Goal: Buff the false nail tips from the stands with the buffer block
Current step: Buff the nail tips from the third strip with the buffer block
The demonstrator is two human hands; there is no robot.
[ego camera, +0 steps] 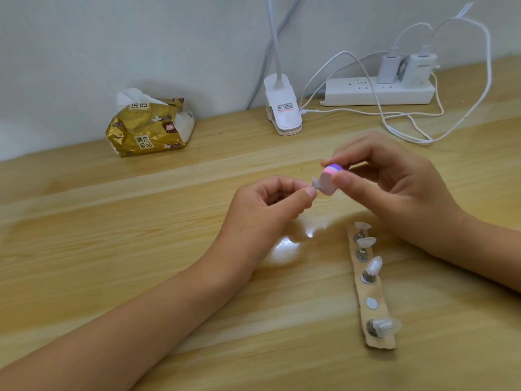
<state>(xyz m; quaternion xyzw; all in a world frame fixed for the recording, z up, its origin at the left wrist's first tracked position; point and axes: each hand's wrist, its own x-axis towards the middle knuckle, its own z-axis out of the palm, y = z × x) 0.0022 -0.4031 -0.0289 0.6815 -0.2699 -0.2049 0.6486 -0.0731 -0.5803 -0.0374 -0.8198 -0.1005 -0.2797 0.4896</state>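
Two hands met above the middle of the table [127, 221]. Your left hand [270, 200] pinched a small stand carrying a false nail tip [315, 184] between thumb and forefinger, with the other fingers curled under. Your right hand [394, 184] pinched the buffer block [330, 178], which was pink with a purple and blue end. The thumb was on its near side and the fingers were on top. The block touched the nail tip, and both were held off the table.

Below your right hand, a tan strip [376, 292] lay flat on the table, running away from you.
- Far end: two stands close together, the far stand [362, 226] and the second stand [366, 242], each with a clear tip.
- Middle: a third stand [373, 266] with a whitish tip, tilted upward.
- Next spot: a bare metal disc [371, 303].
- Near end: the last stand [382, 327] was tipped on its side, with its tip pointing right.

Along the wall sat a gold tissue pack [149, 128], a white clip lamp [283, 111] and a white power strip [377, 93]. Two chargers [390, 67] were plugged into the strip, and white cables [406, 131] looped onto the table.
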